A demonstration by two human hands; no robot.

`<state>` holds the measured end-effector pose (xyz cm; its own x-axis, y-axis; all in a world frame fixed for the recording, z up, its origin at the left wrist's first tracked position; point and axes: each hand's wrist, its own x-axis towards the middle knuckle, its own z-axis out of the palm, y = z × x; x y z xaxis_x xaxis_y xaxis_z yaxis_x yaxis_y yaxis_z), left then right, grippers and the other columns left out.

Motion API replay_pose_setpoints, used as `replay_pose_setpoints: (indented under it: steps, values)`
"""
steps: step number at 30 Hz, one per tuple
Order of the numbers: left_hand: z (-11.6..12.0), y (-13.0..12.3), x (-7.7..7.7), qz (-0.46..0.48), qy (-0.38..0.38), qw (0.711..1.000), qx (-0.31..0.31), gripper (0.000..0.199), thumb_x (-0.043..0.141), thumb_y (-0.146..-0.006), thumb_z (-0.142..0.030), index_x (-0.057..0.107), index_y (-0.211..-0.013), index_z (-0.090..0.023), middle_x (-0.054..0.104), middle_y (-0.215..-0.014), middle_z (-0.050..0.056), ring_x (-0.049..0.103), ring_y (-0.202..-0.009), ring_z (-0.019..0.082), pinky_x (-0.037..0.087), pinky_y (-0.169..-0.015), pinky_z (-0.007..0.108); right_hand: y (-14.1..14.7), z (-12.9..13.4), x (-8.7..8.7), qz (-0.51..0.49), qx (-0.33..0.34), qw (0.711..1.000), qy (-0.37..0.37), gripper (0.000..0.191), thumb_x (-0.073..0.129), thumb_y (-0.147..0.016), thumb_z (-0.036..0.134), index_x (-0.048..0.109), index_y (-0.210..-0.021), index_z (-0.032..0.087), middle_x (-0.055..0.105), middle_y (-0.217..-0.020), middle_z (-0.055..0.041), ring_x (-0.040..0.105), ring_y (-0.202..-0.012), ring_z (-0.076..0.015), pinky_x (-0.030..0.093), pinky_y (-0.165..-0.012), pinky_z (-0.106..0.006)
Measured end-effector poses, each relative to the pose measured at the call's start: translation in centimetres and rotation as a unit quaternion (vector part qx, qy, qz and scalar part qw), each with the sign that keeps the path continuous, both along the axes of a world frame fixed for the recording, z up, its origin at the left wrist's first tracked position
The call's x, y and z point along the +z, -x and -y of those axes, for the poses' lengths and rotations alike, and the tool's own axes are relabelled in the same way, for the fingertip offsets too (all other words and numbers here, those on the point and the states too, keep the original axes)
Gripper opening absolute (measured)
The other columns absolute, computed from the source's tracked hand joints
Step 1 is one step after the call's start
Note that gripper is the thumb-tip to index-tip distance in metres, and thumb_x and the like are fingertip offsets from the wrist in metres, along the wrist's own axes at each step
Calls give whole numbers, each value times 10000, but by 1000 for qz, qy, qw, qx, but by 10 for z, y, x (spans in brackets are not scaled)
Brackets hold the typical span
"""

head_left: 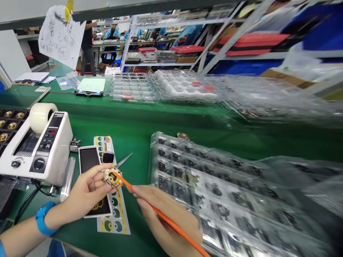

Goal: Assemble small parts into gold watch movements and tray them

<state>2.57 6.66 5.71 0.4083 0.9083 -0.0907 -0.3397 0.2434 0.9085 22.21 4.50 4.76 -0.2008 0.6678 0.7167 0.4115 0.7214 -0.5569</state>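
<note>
Between the thumb and fingers of my left hand (87,189) is a small round gold-rimmed part (112,177) with a black and yellow inner face. My right hand (166,217) grips a long orange stick-like tool (171,225), whose tip touches or lies just over the face of the round part. Below my left hand lies an open white-edged box (89,159) with a dark inside and a gold piece in it. Partly under both is a sheet of dark green and yellow stickers (115,217). Pointed metal tweezers or blades (124,160) stick out behind the round part.
At the left stands a white tape dispenser (55,146) with a tape roll, beside a black tray of gold parts (12,125). Clear plastic trays (214,192) of dark parts fill the right. More trays (134,87) line the back ledge. People work behind the shelves.
</note>
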Motion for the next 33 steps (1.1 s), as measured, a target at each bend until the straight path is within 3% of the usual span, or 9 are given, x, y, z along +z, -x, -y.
replay_pose_setpoints:
  steps: [4, 10, 15, 18, 22, 27, 30, 33]
  values:
    - [2, -3, -1, 3, 7, 1000, -2, 463, 753, -822, -310, 611, -1248, -200, 748, -1083, 79, 701, -941, 142, 546, -836, 212, 9, -5, -5, 4, -11, 999, -35, 284, 524, -914, 35, 652, -1118, 184, 758, -909, -83, 729, -821, -178, 627, -705, -291]
    - [-4, -4, 1, 16, 56, 998, 32, 429, 821, -748, -301, 666, -1135, -199, 763, -959, 41, 695, -879, 118, 546, -797, 187, 12, -10, -10, 171, 1, 966, -194, 253, 433, -930, 8, 656, -1047, 20, 754, -945, -194, 728, -907, -254, 638, -757, -347]
    - [-6, -4, 4, 3, 77, 996, 52, 376, 825, -727, -255, 691, -1070, -182, 762, -906, 29, 692, -813, 108, 552, -733, 173, 12, -14, -9, 243, 21, 949, -199, 310, 354, -961, 34, 647, -1059, 11, 751, -984, -191, 725, -903, -269, 637, -738, -366]
    - [-7, -3, 4, 7, 107, 993, 53, 318, 773, -757, -227, 689, -1059, -174, 761, -909, 35, 708, -821, 128, 575, -732, 202, 8, -10, -8, 192, 14, 966, -173, 288, 380, -958, 35, 637, -1080, 83, 745, -978, -163, 710, -903, -232, 620, -713, -331]
    - [-9, -3, 4, 18, 143, 989, 27, 278, 764, -752, -237, 663, -1000, -162, 762, -889, 46, 739, -790, 156, 591, -701, 214, 1, -1, -8, 18, -16, 999, -25, 270, 476, -940, 70, 633, -1134, 174, 698, -1014, -119, 680, -875, -190, 588, -688, -303]
    - [-9, -4, 7, -21, 127, 992, 6, 310, 822, -671, -199, 613, -895, -156, 718, -703, 5, 721, -597, 151, 530, -484, 159, 1, -2, -14, -197, -18, 976, 96, 328, 373, -1010, 219, 690, -1094, 238, 665, -916, -73, 619, -808, -201, 517, -596, -318]
    - [-8, -5, 11, -62, 98, 993, 5, 242, 777, -658, -143, 598, -821, -152, 673, -656, -17, 689, -544, 129, 453, -399, 130, 2, -5, -16, -217, -26, 970, 110, 359, 351, -1023, 262, 704, -1087, 264, 637, -939, -67, 593, -853, -205, 487, -623, -323]
    - [-6, -6, 11, -109, 61, 992, 26, 201, 720, -636, -80, 584, -765, -151, 645, -669, -35, 644, -508, 77, 448, -443, 123, 2, -4, -16, -172, -71, 979, 80, 364, 350, -1022, 308, 706, -1085, 262, 604, -1095, -87, 579, -1024, -240, 500, -786, -386]
